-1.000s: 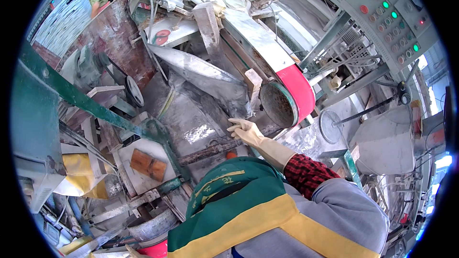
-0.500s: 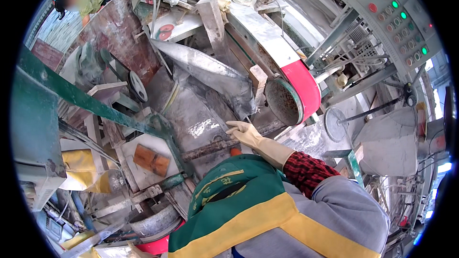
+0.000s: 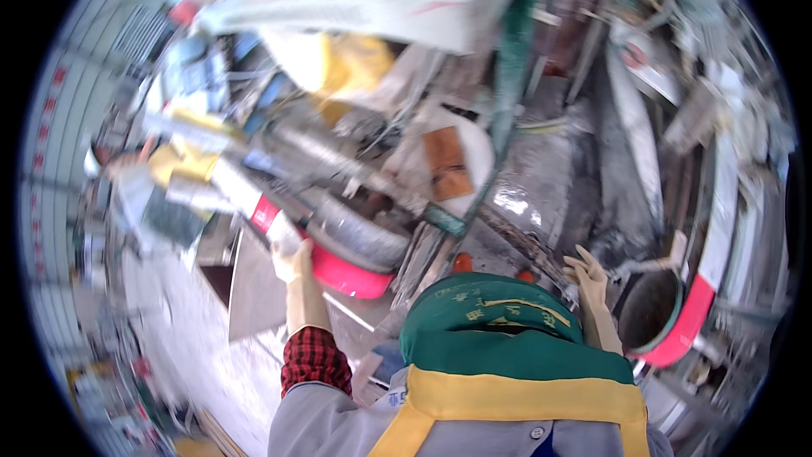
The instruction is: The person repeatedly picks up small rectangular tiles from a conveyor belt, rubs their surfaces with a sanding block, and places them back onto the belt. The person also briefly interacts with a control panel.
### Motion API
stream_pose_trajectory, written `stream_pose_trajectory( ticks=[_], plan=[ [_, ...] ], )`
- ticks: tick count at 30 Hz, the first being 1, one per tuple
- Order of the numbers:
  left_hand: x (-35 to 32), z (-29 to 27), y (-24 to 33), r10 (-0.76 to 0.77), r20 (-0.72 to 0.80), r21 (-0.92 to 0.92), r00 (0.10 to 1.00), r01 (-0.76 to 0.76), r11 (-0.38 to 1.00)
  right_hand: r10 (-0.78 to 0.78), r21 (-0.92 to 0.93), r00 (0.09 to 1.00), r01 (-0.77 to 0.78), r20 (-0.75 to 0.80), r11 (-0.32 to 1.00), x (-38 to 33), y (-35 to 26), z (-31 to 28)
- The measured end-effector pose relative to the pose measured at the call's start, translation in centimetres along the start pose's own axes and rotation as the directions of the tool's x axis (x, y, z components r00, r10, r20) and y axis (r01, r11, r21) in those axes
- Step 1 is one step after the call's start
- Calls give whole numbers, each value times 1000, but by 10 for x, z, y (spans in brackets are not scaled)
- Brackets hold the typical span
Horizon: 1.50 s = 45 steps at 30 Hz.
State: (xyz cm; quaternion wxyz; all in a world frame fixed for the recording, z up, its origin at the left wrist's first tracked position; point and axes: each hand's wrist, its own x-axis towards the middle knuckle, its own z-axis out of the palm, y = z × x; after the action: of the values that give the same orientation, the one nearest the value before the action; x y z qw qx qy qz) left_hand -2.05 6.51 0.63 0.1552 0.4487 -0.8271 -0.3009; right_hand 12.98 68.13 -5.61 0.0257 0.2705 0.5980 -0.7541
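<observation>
Both my hands wear cream rubber gloves. My left hand [image 3: 293, 267] is raised against a curved red and white guard band [image 3: 345, 277] on the left, thumb and fingers apart at its edge; blur hides how firmly they touch. My right hand [image 3: 586, 271] is held out with fingers spread, holding nothing I can see. Just right of it is a round, rusty drum [image 3: 650, 311], with a second red and white guard [image 3: 689, 317] curving around it. A worn wooden bar [image 3: 524, 241] lies in front, left of my right hand.
An orange-brown block [image 3: 447, 162] sits on a white board ahead, beside a green metal post [image 3: 505, 93]. A grey sheet-like piece [image 3: 630, 144] stands front right. Yellow cloth [image 3: 355, 63] hangs further off. Another person [image 3: 127, 165] is at the far left.
My view has swung left, so the machinery has shifted rightward in the picture. My left hand has come into view at the left guard. My right hand's fingers have spread wider.
</observation>
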Motion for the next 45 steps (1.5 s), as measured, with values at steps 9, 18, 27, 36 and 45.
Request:
stream_pose_trajectory(
  ticks=[9, 18, 27, 36, 45],
  plan=[
    [-170, -23, 106, 339, 153, -529, 928, -213, 821, 10, -107, 728, 87, 686, 990, 53, -90, 175],
    [-246, -14, 158, 572, 464, -835, 676, 117, 538, -36, -3, 578, 66, 815, 998, 31, -147, 272],
    [-253, -26, 174, 524, 777, -589, 349, 694, 413, 52, -138, 646, 82, 761, 987, 31, -181, 230],
    [-248, -8, 171, 616, 782, -482, 89, 713, 509, -140, -21, 902, 163, 409, 986, 59, -200, 221],
    [-260, -1, 193, 580, 768, -560, 272, 725, 401, -28, -190, 868, 140, 495, 972, 2, -165, 187]
  ],
)
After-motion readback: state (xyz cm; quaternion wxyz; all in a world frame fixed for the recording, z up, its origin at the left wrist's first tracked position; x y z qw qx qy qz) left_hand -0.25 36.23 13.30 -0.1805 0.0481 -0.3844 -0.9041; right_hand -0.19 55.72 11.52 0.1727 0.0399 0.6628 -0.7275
